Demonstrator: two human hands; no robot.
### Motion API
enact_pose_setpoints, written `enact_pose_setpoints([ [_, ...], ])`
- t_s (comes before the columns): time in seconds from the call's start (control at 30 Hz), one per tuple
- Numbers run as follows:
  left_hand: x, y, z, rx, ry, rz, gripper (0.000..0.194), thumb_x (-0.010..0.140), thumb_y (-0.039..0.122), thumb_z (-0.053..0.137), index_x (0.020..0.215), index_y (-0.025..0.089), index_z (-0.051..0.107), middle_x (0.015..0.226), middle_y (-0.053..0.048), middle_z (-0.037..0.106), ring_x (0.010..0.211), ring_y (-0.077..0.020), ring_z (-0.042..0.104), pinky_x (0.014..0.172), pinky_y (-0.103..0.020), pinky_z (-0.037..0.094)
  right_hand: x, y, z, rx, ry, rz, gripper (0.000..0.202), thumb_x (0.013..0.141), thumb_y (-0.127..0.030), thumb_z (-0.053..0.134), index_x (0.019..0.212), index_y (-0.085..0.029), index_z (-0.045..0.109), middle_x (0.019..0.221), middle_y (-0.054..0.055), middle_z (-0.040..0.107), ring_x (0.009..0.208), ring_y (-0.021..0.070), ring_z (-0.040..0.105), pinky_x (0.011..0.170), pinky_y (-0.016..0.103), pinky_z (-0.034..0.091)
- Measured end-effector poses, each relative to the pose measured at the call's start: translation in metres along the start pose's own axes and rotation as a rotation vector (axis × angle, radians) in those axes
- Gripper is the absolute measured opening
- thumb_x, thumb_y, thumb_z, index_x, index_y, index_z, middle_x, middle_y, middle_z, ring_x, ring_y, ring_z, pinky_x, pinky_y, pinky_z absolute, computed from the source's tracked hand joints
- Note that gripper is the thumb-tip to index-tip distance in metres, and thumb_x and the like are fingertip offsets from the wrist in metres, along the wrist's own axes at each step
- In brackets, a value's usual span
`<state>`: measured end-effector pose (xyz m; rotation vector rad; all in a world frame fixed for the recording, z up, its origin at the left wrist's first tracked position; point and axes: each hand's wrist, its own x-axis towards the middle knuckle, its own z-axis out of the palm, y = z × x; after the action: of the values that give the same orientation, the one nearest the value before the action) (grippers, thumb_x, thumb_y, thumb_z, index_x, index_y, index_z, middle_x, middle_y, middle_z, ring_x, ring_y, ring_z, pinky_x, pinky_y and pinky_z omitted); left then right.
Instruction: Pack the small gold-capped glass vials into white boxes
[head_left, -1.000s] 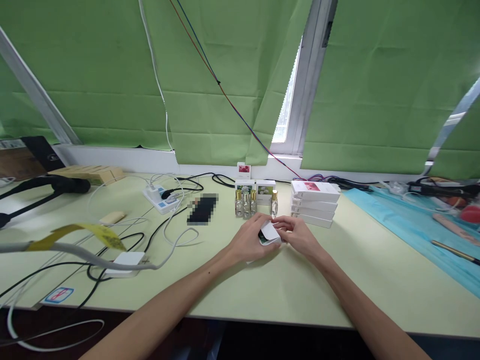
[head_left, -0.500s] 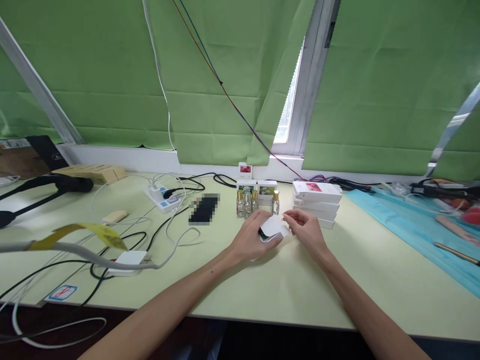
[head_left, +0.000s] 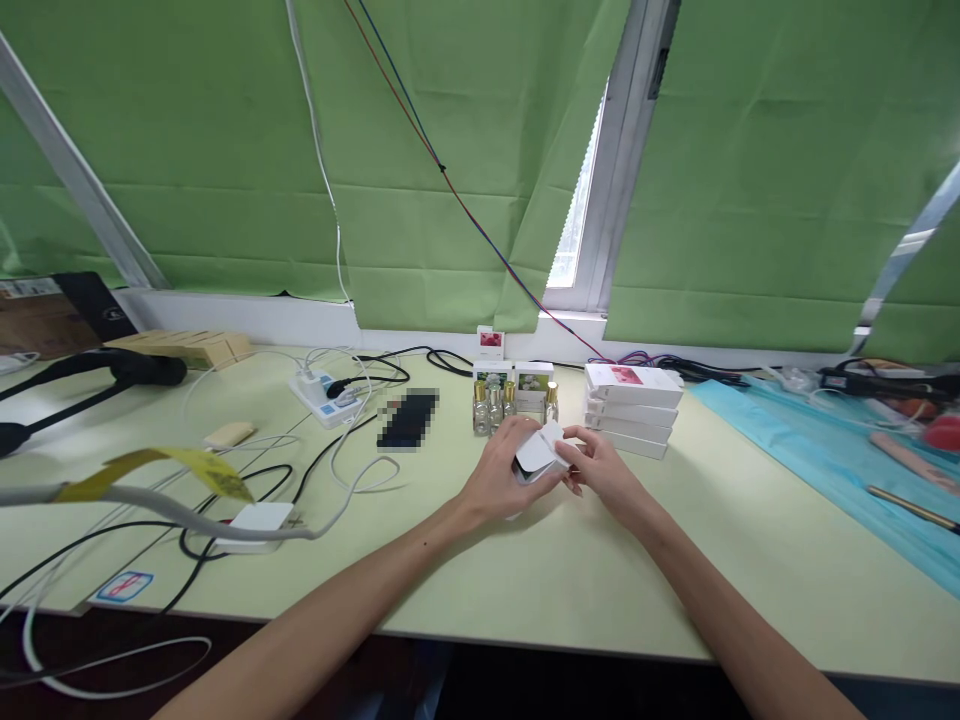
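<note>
My left hand is wrapped round a small white box whose end flaps stand open, with a dark part showing on its left side. The fingers of my right hand pinch a flap at the box's right side. Just behind the box, glass bottles with gold caps stand in a row, and one more bottle is a little to their right. Upright white boxes with flower pictures are behind the bottles. To the right lies a stack of white boxes.
Left of my hands are a dark blurred-out object, a power strip, a white adapter and tangled cables. A blue sheet covers the table's right side. Green curtains hang behind.
My right hand has moved slightly left, onto the box's flap. The flaps now sit more folded and angled. My left hand keeps its grip on the box.
</note>
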<state>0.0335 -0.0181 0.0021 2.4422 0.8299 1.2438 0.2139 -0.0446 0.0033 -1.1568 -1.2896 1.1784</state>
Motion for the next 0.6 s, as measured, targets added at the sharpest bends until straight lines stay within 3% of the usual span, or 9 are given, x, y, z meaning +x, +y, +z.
enact_pose_setpoints([
  [0.23,0.0003,-0.0021,0.0019,-0.023,0.011,0.018,0.047,0.082,0.041,0.073,0.120,0.023,0.054,0.122,-0.010,0.059,0.119,-0.0282,0.056,0.099,-0.043,0.049,0.0018,0.0010,-0.0009,0.116,0.016,-0.055,0.042,0.074,-0.054,0.077,0.087,-0.020,0.055,0.050,-0.007,0.055,0.041,0.0082,0.044,0.042,0.022,0.031],
  [0.6,0.0002,-0.0026,0.0003,-0.045,0.015,0.002,0.054,0.080,0.045,0.076,0.123,0.024,0.053,0.133,-0.013,0.050,0.132,-0.0304,0.048,0.109,-0.047,0.044,0.0012,0.0000,-0.0009,0.175,0.059,-0.147,0.039,0.076,-0.052,0.077,0.088,-0.020,0.059,0.053,-0.006,0.056,0.040,0.0089,0.044,0.043,0.024,0.035],
])
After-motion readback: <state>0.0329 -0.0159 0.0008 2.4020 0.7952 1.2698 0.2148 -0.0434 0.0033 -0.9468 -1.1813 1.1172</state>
